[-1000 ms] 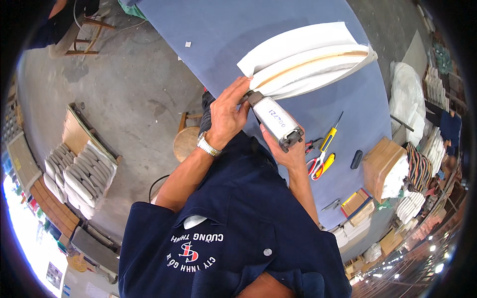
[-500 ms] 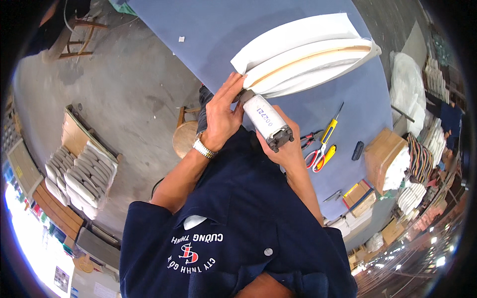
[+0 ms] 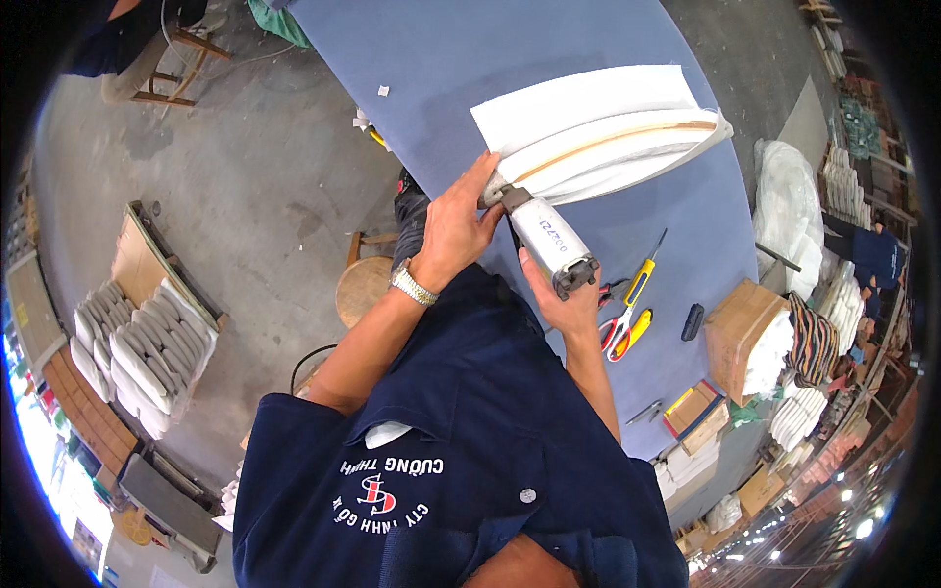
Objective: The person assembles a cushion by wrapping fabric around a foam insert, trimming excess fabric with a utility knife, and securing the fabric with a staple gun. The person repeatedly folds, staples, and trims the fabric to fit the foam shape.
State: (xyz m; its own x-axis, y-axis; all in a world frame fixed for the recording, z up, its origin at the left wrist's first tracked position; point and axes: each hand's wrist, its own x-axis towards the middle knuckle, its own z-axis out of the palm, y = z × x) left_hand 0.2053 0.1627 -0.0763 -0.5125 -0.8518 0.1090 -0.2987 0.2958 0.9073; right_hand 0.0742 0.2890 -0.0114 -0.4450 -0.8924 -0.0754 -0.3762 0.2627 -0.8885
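Note:
A curved, padded piece [image 3: 627, 147] wrapped in white fabric, with a wooden strip showing along it, lies on the blue-covered table. Its loose white fabric flap [image 3: 588, 103] stands out on the far side. At the near left end, my left hand [image 3: 453, 227] is closed on the fabric edge, fingers pressed along the corner. My right hand [image 3: 570, 306] grips a silver staple gun [image 3: 549, 238], whose dark nose meets that same end, close to my left thumb. The gun's body partly covers the right fingers.
Right of my hand lie red-handled scissors [image 3: 616, 338], a yellow screwdriver [image 3: 640, 281], a yellow cutter [image 3: 639, 331] and pliers [image 3: 610, 292]. A black object [image 3: 693, 321] and a cardboard box [image 3: 750, 338] are farther right. Stacked cushions [image 3: 157, 343] and a round stool [image 3: 363, 291] stand left.
The view has shifted a little. The staple gun and both hands sit slightly farther right, with the gun's nose at the padded piece's end. The fabric flap looks flatter.

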